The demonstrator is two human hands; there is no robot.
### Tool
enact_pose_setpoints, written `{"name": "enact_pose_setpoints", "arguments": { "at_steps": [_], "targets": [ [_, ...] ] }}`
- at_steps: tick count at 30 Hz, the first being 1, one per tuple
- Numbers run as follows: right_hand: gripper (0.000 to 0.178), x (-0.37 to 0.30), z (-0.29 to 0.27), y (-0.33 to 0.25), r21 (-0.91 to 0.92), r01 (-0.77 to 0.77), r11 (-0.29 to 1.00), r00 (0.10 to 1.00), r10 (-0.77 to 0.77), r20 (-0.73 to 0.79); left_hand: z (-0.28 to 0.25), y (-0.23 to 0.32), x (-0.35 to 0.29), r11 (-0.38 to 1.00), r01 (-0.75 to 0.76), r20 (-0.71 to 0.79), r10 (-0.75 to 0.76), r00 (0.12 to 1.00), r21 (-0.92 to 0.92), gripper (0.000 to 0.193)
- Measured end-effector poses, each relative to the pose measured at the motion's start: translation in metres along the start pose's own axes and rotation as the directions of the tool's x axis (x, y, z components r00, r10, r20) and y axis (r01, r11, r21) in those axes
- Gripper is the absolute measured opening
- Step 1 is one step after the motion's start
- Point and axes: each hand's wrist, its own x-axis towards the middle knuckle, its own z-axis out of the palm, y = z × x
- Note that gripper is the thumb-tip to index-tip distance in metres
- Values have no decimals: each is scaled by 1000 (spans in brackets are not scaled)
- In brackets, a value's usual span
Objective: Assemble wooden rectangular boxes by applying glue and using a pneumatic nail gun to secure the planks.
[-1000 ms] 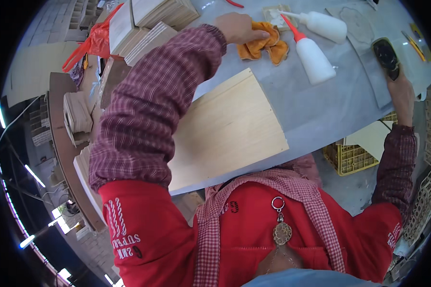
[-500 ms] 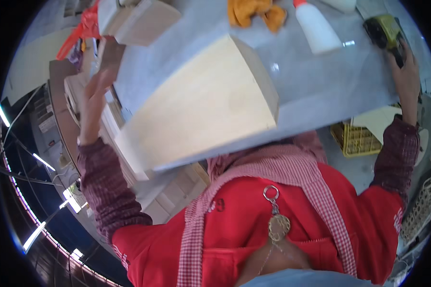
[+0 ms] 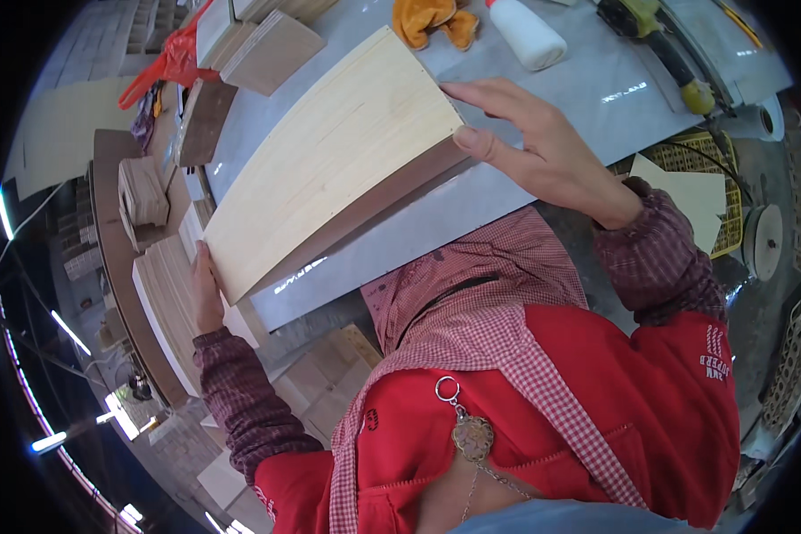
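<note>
A pale plywood box (image 3: 329, 151) with a curved long side lies slanted over the grey tabletop (image 3: 578, 89). My left hand (image 3: 206, 289) grips its near left end, the fingers lying along the edge. At the opposite end, my right hand (image 3: 552, 151) has its thumb on the near corner and its forefinger against the end face; the other fingers are partly hidden. Beyond that hand, a yellow-green and black power tool (image 3: 654, 44) rests on the table, out of my grasp.
An orange cloth (image 3: 432, 22) and a white bottle (image 3: 527, 36) lie at the far side. Wooden blocks (image 3: 271, 53) and a red plastic bag (image 3: 176, 58) are at the far left. Stacked curved boards (image 3: 165, 303) stand beside my left hand. A yellow crate (image 3: 730, 196) sits below the table's right edge.
My right hand has let go of the power tool and come left onto the box's end. My left hand has moved down from the far left to the box's near end.
</note>
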Motion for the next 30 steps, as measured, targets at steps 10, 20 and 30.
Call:
{"name": "enact_pose_setpoints", "arguments": {
  "at_steps": [10,20,30],
  "targets": [
    [31,-13,-31,-13,-235,100,967,987,-126,-99,4,-3,14,996,-77,6,77,997,-38,53],
    [29,128,-14,60,-570,-170,804,984,113,-135,17,9,-3,998,-64,-82,66,994,19,52],
    [49,108,-8,-11,-73,-571,818,808,575,126,11,17,-23,983,26,-50,-36,998,-183,50]
  ]
}}
